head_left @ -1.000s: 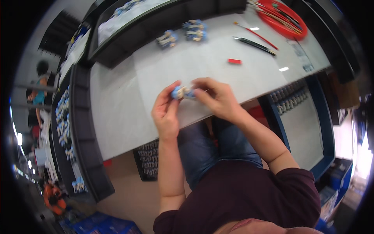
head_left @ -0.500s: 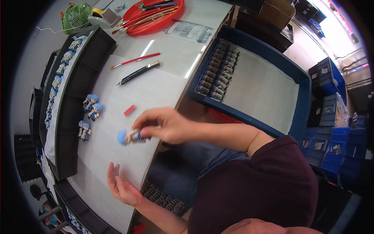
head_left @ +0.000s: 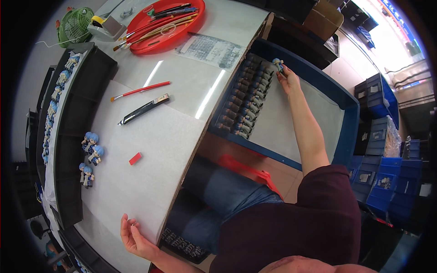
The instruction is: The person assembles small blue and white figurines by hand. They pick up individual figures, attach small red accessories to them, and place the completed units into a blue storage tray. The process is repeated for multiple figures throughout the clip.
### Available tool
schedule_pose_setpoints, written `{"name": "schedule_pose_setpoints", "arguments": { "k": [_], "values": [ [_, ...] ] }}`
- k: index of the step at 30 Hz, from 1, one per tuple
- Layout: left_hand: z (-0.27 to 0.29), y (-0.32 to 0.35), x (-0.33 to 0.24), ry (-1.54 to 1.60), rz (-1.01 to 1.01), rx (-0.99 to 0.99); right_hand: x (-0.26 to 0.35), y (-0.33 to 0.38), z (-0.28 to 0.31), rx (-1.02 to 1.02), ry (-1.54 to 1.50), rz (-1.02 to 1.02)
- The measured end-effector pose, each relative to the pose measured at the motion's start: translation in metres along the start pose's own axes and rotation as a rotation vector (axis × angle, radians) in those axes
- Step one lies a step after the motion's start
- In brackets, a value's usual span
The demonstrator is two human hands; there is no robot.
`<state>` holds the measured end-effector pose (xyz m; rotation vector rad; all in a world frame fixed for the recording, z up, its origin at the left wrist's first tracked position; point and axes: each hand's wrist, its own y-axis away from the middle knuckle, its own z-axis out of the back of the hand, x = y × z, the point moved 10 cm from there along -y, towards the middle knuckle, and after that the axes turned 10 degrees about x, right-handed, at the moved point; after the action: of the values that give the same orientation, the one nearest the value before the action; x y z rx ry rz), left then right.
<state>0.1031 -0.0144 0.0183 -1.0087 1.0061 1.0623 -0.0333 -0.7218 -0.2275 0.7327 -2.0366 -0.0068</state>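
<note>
In the head view, holds the figure (head_left: 278, 63) at the far end of the tray (head_left: 349, 120), pinched low on its body between the fingertips of the right hand (head_left: 289, 83). Has the left hand (head_left: 136, 239) loosely half-curled by the table (head_left: 173, 132), seemingly around nothing. Probably light, stiff and smooth, with easily scuffed colouring. Best taken by the torso.

Plastic figurine (head_left: 278, 63), glossy tabletop (head_left: 184, 82)

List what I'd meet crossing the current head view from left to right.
Loose blue-haired figurines → small red block → printed sheet → right hand holding a figurine → blue bins.
</note>
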Motion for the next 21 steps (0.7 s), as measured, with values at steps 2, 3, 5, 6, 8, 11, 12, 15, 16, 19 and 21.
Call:
{"name": "schedule_pose_setpoints", "arguments": {
  "k": [2, 3, 5, 6, 8, 11, 12, 15, 16, 19, 21],
  "values": [
    [0.000, 0.000, 0.001, -0.031, -0.006, 0.005, -0.011, -0.022, 0.017, -0.106, 0.014, -0.040],
    [0.000, 0.000, 0.001, -0.050, -0.012, 0.008, -0.016, -0.031, 0.025, -0.171, 0.021, -0.070],
    [-0.002, -0.001, 0.000, -0.077, -0.025, 0.022, -0.025, -0.049, 0.036, -0.263, 0.029, -0.112],
    [-0.002, -0.001, -0.001, -0.086, -0.032, 0.028, -0.028, -0.058, 0.039, -0.285, 0.031, -0.127],
    [-0.003, -0.001, -0.002, -0.096, -0.039, 0.025, -0.030, -0.071, 0.050, -0.334, 0.083, -0.146],
    [-0.002, 0.000, -0.004, -0.107, -0.038, 0.001, -0.030, -0.082, 0.063, -0.391, 0.215, -0.170],
    [-0.002, 0.000, -0.004, -0.113, -0.037, 0.002, -0.036, -0.087, 0.068, -0.389, 0.233, -0.201],
    [-0.003, -0.002, -0.004, -0.116, -0.045, 0.014, -0.049, -0.099, 0.079, -0.357, 0.276, -0.283],
    [-0.004, -0.002, -0.004, -0.116, -0.049, 0.021, -0.054, -0.102, 0.079, -0.327, 0.282, -0.308],
    [-0.002, 0.000, -0.004, -0.115, -0.051, 0.013, -0.034, -0.101, 0.073, -0.388, 0.770, -0.275],
    [-0.005, 0.000, -0.006, -0.110, -0.055, 0.015, -0.016, -0.099, 0.063, -0.415, 1.024, -0.171]
  ]
}}
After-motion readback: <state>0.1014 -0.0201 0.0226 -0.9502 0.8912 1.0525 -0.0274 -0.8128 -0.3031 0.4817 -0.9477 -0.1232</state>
